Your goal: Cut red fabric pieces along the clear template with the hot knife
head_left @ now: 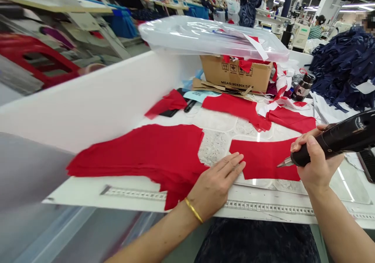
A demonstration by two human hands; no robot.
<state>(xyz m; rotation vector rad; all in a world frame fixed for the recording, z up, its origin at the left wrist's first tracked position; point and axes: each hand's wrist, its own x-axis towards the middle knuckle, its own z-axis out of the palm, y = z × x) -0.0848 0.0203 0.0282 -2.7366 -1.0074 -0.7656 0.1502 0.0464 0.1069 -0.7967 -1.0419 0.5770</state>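
My right hand (318,165) is wrapped round a black hand-held tool (336,138) with a pointed metal tip. Its point meets, or almost meets, a flat red fabric piece (260,157) in front of me. My left hand (218,183), with a gold bangle at the wrist, lies flat, fingers stretched out over the left edge of that piece. Under and beside the left palm is the ragged edge of a large stack of red fabric pieces (146,150). What the tool's rear end connects to is out of view.
A measuring tape (269,207) runs along the front table edge. Behind are more red pieces (231,105), a cardboard box (234,73) under a clear plastic lid (205,36), and a dark bottle (303,86). A white side panel (117,95) bounds the left; navy fabric strips (342,68) heap at right.
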